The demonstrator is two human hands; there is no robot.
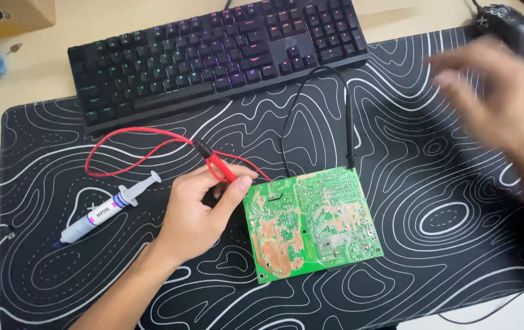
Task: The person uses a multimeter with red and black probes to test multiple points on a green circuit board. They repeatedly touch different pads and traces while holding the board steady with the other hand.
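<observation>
Left hand [204, 211] low in view, fingers closed around a red probe [218, 166], tip angled toward the upper left corner of a green circuit board [311, 223]. Board flat on a black desk mat [433, 244] with white wavy lines, solder side up, just right of that hand. Red wire [127, 143] looping from the probe back across the mat. Black probe [349, 131] lying loose, unheld, tip touching the board's top edge, its black wire [302, 101] arching up toward the keyboard [219, 55]. Right hand [488, 101] raised at upper right, blurred, fingers spread, gripping nothing, well apart from the board. Probing seemingly only half set up: one lead in hand, the other not picked up. Syringe [106, 211] of grey paste on the mat to the left, capped end downward, contents filling much of the barrel. Black mouse [506, 24] behind the right hand. Cardboard box [8, 15] at top left, contents not visible.
</observation>
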